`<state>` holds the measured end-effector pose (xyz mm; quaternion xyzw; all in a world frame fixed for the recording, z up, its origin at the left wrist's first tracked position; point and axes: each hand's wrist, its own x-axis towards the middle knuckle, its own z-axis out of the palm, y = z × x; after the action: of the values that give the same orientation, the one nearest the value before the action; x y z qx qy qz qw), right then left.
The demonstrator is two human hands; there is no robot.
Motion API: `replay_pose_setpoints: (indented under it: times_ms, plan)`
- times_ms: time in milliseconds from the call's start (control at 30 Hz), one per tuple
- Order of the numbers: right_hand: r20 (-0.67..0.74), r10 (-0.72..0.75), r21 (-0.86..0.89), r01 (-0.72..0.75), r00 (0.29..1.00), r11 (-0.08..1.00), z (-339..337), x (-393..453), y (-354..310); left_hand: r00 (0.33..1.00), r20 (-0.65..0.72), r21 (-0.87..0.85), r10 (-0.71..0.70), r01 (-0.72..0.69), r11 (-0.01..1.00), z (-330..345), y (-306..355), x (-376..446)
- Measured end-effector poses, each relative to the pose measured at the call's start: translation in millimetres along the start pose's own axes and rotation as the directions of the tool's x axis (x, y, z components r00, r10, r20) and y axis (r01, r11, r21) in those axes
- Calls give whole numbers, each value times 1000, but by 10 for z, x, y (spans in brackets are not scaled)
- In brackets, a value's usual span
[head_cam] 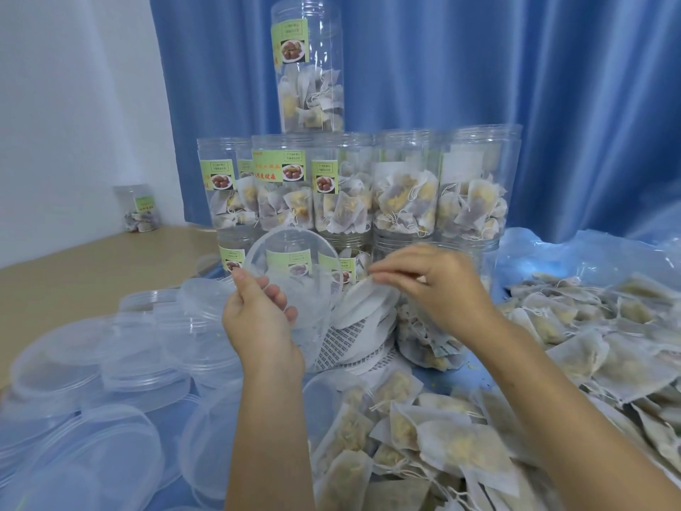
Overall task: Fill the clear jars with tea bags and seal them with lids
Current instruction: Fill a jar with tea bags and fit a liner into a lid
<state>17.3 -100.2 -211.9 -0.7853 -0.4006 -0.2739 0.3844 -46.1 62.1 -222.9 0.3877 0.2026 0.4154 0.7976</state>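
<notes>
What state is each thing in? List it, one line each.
Left hand: holds a clear lid upright.
Right hand: pinches a white disc off the disc stack.
Stacked jars: filled with tea bags, no lids visible.
Top jar: part filled.
Spare lids: loose, heaped.
Tea bags: loose, piled.

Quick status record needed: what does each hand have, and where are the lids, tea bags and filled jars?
left hand: holds a clear lid raised
right hand: pinches a white disc from the disc stack
spare lids: piled at left
tea bags: loose heap, front and right
filled jars: stacked behind, one jar on top, no lids visible
</notes>
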Motion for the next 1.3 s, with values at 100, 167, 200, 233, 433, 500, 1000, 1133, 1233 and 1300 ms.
replay_pose_setpoints:
  times_ms: [100, 167, 200, 233, 433, 500, 1000, 1133, 1233, 1300]
  plan:
    - [-253, 67, 10, -67, 965, 998, -7, 4, -29, 999, 31, -20, -7, 8, 1000, 5, -7, 3]
    - [-348, 226, 177, -173, 910, 969, -20, 13, -55, 994, 81, -72, -69, 74, 995, 0, -14, 18]
    - [-371, 298, 287, -196, 880, 937, -33, 20, -66, 988, 113, -100, -110, 121, 988, -4, -18, 26]
    - [-368, 362, 394, -209, 856, 895, -48, 31, -74, 978, 144, -128, -149, 167, 978, -3, -23, 31]
    - [-58, 475, 673, -317, 878, 668, 29, 59, -143, 911, 358, -152, -207, 275, 949, 88, -38, -74]
    - [26, 481, 748, -336, 876, 572, 33, 65, -166, 877, 428, -98, -220, 287, 953, 126, -64, -112]
    - [109, 282, 469, -299, 953, 831, 78, 20, -456, 856, 428, 150, -290, 249, 957, 305, -132, -286]
    - [37, 285, 640, -241, 958, 730, 52, 9, -535, 952, 304, 192, -27, -33, 981, 326, -171, -290]
    - [251, 362, 827, -393, 898, 402, 2, 34, -527, 952, 216, 217, 217, -263, 940, 284, -92, -307]
    - [359, 291, 883, -424, 887, 202, -57, 50, -532, 931, 188, 236, 313, -352, 906, 240, -7, -298]
